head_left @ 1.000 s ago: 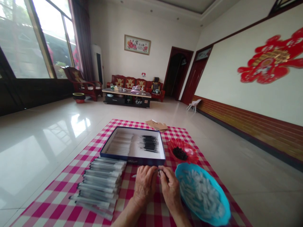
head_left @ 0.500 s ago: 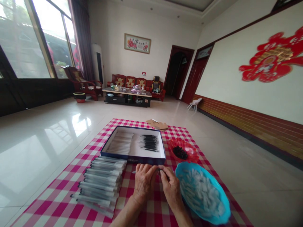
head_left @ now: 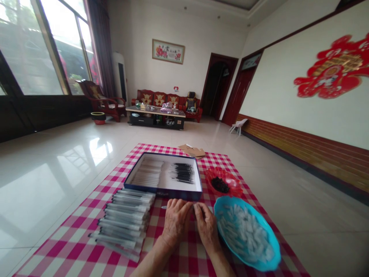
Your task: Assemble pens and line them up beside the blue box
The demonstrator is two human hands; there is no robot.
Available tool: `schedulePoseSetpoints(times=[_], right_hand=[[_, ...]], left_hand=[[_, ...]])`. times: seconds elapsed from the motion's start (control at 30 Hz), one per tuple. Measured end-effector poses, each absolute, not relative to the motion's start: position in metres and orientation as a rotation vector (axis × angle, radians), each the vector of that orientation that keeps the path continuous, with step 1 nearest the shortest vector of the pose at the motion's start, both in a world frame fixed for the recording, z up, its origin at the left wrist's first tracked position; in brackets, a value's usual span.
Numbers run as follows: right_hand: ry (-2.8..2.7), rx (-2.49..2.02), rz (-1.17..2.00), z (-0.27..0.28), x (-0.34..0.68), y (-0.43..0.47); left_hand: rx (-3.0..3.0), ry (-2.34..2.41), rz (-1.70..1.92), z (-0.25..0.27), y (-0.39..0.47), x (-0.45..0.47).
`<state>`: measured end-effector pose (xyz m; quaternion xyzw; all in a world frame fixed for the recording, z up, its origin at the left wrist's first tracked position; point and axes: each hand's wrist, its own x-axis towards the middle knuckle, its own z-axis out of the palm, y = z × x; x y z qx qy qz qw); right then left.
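My left hand [head_left: 176,221] is closed around a pen, whose pale tip [head_left: 164,207] pokes out on its left side. My right hand [head_left: 206,221] pinches at the pen's other end, its fingertips almost touching the left thumb; what it holds is hidden by the fingers. Left of the hands lies a stack of clear pens [head_left: 123,219] with dark ends. Just beyond the hands, a shallow box [head_left: 164,192] holds clear tubes [head_left: 148,172] and black-filled refills [head_left: 183,173]. To the right, a blue bowl [head_left: 272,234] contains translucent white caps [head_left: 248,231].
A red flower-shaped bowl [head_left: 235,182] with small black pieces [head_left: 220,184] stands behind the blue bowl. Brown cardboard [head_left: 196,152] lies at the far edge of the checked tablecloth [head_left: 72,246]. Across the room are a coffee table [head_left: 155,111] and a wooden sofa [head_left: 138,96].
My right fingers have closed in at the pen's end, and the dark bit seen between the hands is now mostly covered. The view has shifted slightly.
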<state>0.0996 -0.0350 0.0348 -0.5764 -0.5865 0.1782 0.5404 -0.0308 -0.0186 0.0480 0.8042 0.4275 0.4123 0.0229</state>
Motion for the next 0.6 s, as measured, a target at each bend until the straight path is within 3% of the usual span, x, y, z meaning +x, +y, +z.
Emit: schedulePoseSetpoints(times=[0.17, 0.6], right_hand=[[-1.390, -1.450, 0.285, 0.0345, 0.0942, -0.0318], [-1.458, -1.412, 0.420, 0.0414, 0.0927, -0.0397]], left_hand=[[2.522, 1.334, 1.186, 0.0476, -0.0201, -0.0305], [2.495, 1.349, 1.202, 0.0456, -0.0161, -0.0361]])
